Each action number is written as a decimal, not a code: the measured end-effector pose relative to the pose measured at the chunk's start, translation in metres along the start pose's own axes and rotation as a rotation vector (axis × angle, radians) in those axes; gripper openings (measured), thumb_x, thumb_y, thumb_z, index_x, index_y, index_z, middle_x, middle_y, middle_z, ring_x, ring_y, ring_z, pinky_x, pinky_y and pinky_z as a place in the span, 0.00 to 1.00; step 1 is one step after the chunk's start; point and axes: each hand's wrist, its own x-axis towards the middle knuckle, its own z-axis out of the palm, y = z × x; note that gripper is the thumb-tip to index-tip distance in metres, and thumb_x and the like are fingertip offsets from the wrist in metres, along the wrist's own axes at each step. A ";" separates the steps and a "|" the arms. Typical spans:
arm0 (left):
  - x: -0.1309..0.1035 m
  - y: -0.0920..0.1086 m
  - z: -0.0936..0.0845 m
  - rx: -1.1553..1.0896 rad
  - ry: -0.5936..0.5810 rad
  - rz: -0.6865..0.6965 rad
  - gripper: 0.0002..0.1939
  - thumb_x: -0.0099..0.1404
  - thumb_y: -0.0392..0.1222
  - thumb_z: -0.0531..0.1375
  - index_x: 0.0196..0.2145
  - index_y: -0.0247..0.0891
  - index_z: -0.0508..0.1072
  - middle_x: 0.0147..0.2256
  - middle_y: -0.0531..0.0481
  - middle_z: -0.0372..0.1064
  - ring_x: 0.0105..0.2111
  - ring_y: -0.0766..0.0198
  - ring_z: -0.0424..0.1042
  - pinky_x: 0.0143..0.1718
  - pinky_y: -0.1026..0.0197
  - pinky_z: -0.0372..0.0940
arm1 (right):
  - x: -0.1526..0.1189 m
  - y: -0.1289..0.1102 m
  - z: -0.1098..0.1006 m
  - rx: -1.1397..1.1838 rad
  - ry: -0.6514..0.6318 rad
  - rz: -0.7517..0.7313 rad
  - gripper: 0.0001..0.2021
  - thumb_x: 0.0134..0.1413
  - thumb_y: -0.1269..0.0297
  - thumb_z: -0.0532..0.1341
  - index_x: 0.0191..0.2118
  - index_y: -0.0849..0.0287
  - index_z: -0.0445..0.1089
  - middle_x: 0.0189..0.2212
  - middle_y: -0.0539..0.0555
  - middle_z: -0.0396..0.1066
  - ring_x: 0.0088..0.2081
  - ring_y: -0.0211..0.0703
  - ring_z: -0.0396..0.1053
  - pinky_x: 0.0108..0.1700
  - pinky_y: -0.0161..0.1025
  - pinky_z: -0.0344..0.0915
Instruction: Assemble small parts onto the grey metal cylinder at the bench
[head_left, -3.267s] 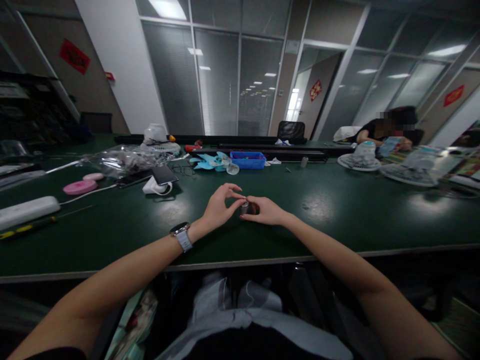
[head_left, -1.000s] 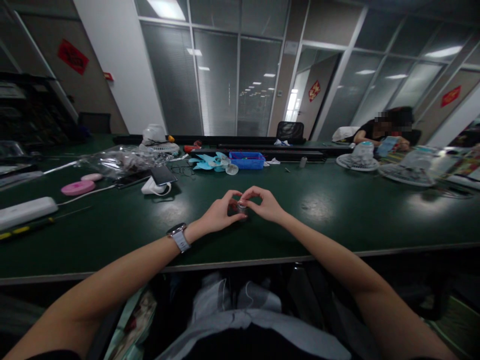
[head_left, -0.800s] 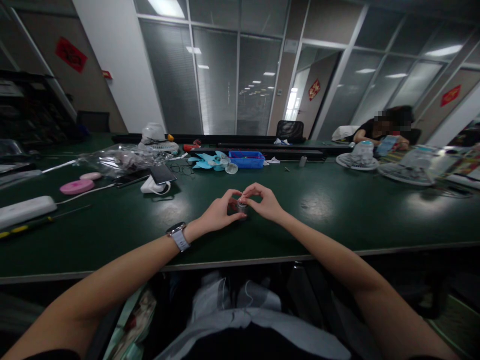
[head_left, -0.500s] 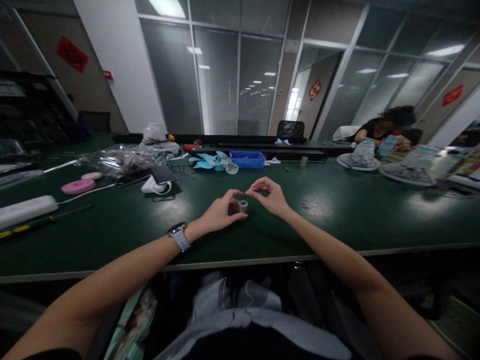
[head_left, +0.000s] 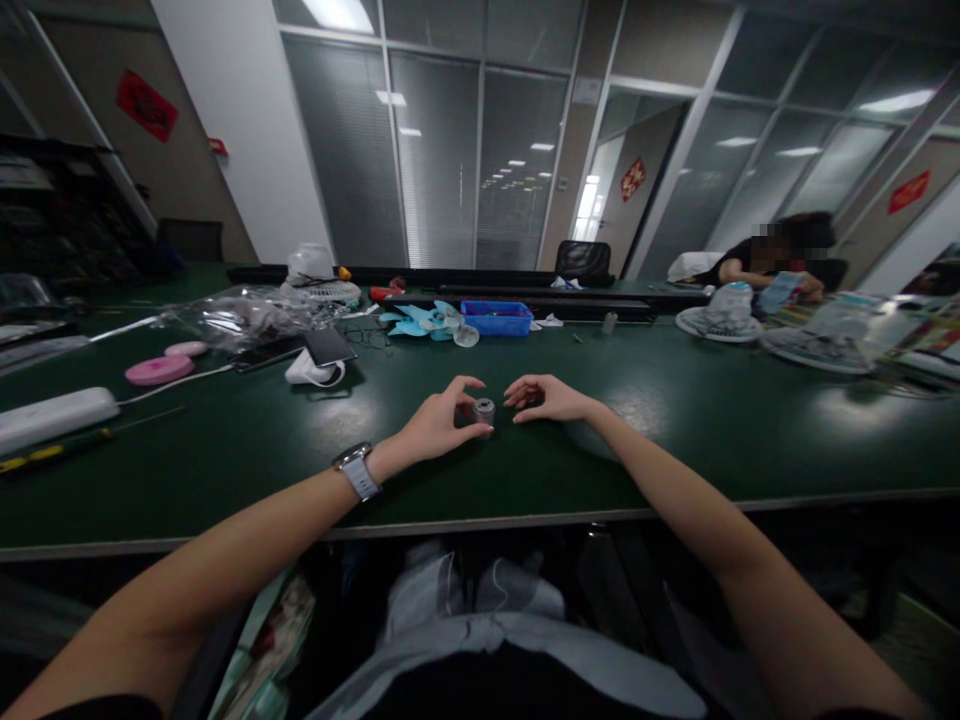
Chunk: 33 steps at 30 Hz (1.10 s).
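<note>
A small metal cylinder (head_left: 485, 409) stands upright on the green table, its round top with dark holes facing up. My left hand (head_left: 448, 415) is curled around its left side, the thumb along the near side and the other fingers behind; the index finger arches above it. A watch (head_left: 358, 470) is on the left wrist. My right hand (head_left: 551, 398) is just right of the cylinder, apart from it. Its thumb and fingers are apart and slightly bent, with nothing visible between them.
A blue tray (head_left: 495, 320) and light-blue gloves (head_left: 424, 320) lie beyond my hands. A white adapter (head_left: 311, 368), pink round object (head_left: 159, 371), power strip (head_left: 60, 418) and screwdriver (head_left: 56, 452) are leftward. Another metal cylinder (head_left: 609, 322) stands farther back. A person (head_left: 780, 255) sits at the right, near fan-like white parts (head_left: 724, 315).
My right hand has come down from a pinch above and right of the cylinder to beside it, and its fingers have parted. My left hand stays around the cylinder.
</note>
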 end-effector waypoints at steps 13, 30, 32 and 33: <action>0.002 -0.003 -0.003 0.114 -0.093 0.006 0.21 0.60 0.56 0.61 0.45 0.40 0.71 0.38 0.50 0.74 0.36 0.61 0.73 0.37 0.60 0.66 | 0.003 0.001 0.006 0.022 0.064 0.022 0.22 0.40 0.62 0.70 0.43 0.63 0.69 0.36 0.57 0.77 0.40 0.43 0.76 0.48 0.46 0.69; 0.003 -0.003 -0.004 0.267 -0.080 0.073 0.22 0.61 0.58 0.58 0.43 0.37 0.72 0.35 0.47 0.73 0.33 0.60 0.71 0.34 0.60 0.63 | 0.009 -0.053 0.060 -0.043 0.362 -0.358 0.11 0.49 0.64 0.66 0.39 0.60 0.69 0.35 0.54 0.75 0.39 0.42 0.74 0.46 0.44 0.68; 0.002 -0.003 -0.004 0.281 -0.076 0.070 0.23 0.61 0.59 0.58 0.43 0.37 0.72 0.35 0.47 0.73 0.33 0.60 0.71 0.34 0.60 0.63 | 0.008 -0.054 0.060 -0.035 0.369 -0.358 0.12 0.49 0.63 0.66 0.39 0.60 0.68 0.35 0.54 0.75 0.38 0.42 0.74 0.46 0.44 0.68; 0.002 -0.003 -0.004 0.285 -0.075 0.066 0.23 0.61 0.59 0.57 0.43 0.37 0.72 0.35 0.47 0.73 0.33 0.59 0.71 0.34 0.60 0.63 | 0.008 -0.054 0.060 -0.025 0.374 -0.359 0.12 0.49 0.63 0.66 0.40 0.60 0.68 0.35 0.54 0.75 0.38 0.42 0.74 0.45 0.43 0.68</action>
